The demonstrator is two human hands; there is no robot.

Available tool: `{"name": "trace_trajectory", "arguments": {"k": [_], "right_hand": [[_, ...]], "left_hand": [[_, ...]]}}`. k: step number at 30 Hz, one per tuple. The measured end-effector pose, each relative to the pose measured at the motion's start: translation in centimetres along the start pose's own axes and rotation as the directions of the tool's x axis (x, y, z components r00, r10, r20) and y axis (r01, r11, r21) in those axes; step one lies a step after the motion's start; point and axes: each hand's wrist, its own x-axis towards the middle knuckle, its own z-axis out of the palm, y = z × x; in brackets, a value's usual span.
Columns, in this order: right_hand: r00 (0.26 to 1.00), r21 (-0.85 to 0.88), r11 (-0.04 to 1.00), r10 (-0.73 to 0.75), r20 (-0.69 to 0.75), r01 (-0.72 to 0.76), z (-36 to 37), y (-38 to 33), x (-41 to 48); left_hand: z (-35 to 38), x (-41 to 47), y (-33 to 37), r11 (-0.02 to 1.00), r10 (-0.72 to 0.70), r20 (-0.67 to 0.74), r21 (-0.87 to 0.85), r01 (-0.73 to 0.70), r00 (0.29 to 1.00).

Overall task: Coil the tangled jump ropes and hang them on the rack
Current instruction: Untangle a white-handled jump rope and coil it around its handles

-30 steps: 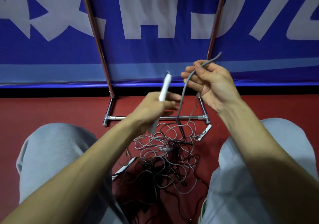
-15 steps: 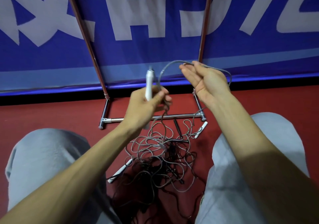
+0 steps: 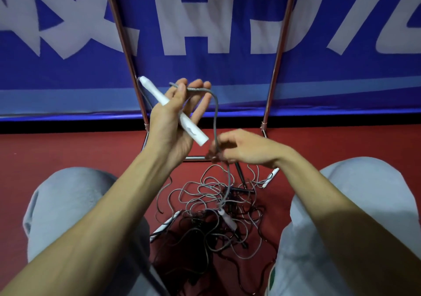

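Our left hand (image 3: 173, 118) is raised, palm facing us, its thumb clamping a white handle (image 3: 193, 130) slantwise across it, with the grey rope (image 3: 215, 113) looped over the fingertips. Lower down, our right hand (image 3: 246, 147) curls and pinches that rope above the tangle (image 3: 211, 204) on the red floor (image 3: 68, 150), before the rack (image 3: 275, 63).

Left hand (image 3: 174, 122) above pinching right hand (image 3: 245, 150)

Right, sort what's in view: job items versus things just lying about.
Job: white plastic rope handle in left hand; thin grey rope cord pinched by right hand; tangled grey and black rope pile; chrome tube rack.
Lying about: blue printed banner; red floor.
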Motion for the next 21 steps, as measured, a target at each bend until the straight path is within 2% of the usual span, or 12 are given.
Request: {"name": "trace_trajectory", "arguments": {"k": [3, 7, 9, 12, 14, 16, 21], "right_hand": [[0.992, -0.058, 0.995, 0.091, 0.091, -0.086, 0.6, 0.7, 0.3], [0.99, 0.007, 0.99, 0.138, -0.007, -0.138, 0.3, 0.4, 0.0], [0.988, -0.005, 0.99, 0.142, -0.062, -0.143, -0.1, 0.5, -0.3], [0.975, 0.039, 0.992, 0.129, -0.179, -0.124, -0.7, 0.4, -0.5], [0.952, 0.219, 0.974, 0.125, -0.28, -0.064, -1.1, 0.1, -0.6], [0.918, 0.398, 0.916, 0.11, -0.382, 0.055, -1.8, -0.4, -0.9], [0.828, 0.67, 0.656, 0.12, -0.548, 0.348, -3.7, -1.2, -1.6]], "left_hand": [[-0.4, 0.4, 0.9, 0.988, -0.027, -0.014, -0.155, 0.024, 1.0], [-1.0, 0.8, 1.1, 0.988, -0.017, -0.056, -0.151, 0.008, 0.998], [-1.4, 1.1, 0.7, 1.0, 0.015, -0.095, -0.022, -0.017, 0.995], [-1.8, 1.4, -0.1, 0.942, 0.064, -0.164, 0.334, -0.006, 0.984], [-2.1, 1.5, -0.7, 0.859, 0.055, -0.212, 0.508, 0.062, 0.976], [-2.4, 1.5, -1.3, 0.814, -0.003, -0.235, 0.564, 0.138, 0.972], [-2.4, 0.9, -2.7, 0.694, -0.196, -0.207, 0.662, 0.284, 0.959]]}}
